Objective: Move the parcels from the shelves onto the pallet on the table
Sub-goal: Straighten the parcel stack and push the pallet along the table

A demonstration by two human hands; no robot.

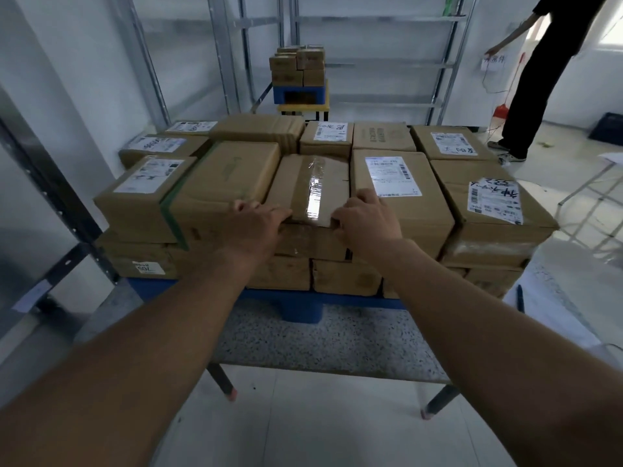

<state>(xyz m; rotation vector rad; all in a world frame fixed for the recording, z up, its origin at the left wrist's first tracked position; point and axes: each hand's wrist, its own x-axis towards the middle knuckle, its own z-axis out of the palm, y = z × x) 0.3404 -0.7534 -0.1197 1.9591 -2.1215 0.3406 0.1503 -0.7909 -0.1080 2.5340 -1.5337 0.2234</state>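
Observation:
Several brown cardboard parcels are stacked in layers on a blue pallet [357, 299], which rests on a speckled table [323, 345]. In the middle of the top layer's front row lies a parcel with a clear tape strip [312, 183]. My left hand [258, 225] grips its near left corner. My right hand [365, 219] grips its near right corner. Both sets of fingers curl over the parcel's front edge. Parcels sit tight against it on both sides.
Bare metal shelving [374, 62] stands behind the table, and a shelf post [50, 197] runs along the left. A second blue pallet with parcels [298, 67] sits further back. A person in black [536, 79] stands at the far right. A pen [520, 298] lies on the right.

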